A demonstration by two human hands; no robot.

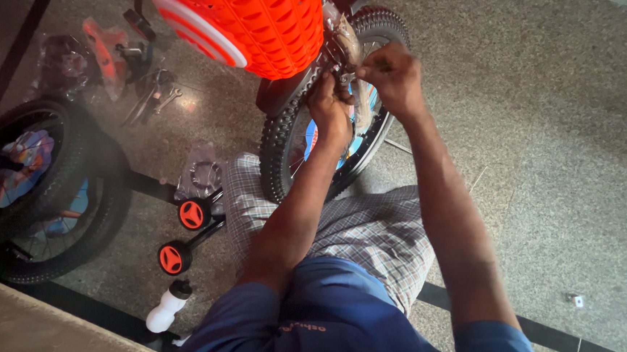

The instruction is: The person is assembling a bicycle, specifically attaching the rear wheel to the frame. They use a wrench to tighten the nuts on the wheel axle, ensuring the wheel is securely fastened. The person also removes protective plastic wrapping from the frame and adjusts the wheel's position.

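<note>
A small bicycle wheel (281, 134) with a knobby black tyre stands in front of me, under an orange plastic basket (265, 21). My left hand (330, 104) is closed around a part at the wheel's hub, by the axle. My right hand (392, 76) pinches a small metal piece at the same spot, just above and to the right of the left hand. What exactly each hand grips is hidden by the fingers. A plastic-wrapped fork or stay (350, 48) runs past the hub between both hands.
Another small bicycle with black wheels (44, 188) lies at the left. Two orange-hubbed training wheels (183, 233) and a white bottle (165, 308) lie near my knee. Spanners (155, 97) and plastic-bagged parts (63, 63) lie on the speckled stone floor (548, 139).
</note>
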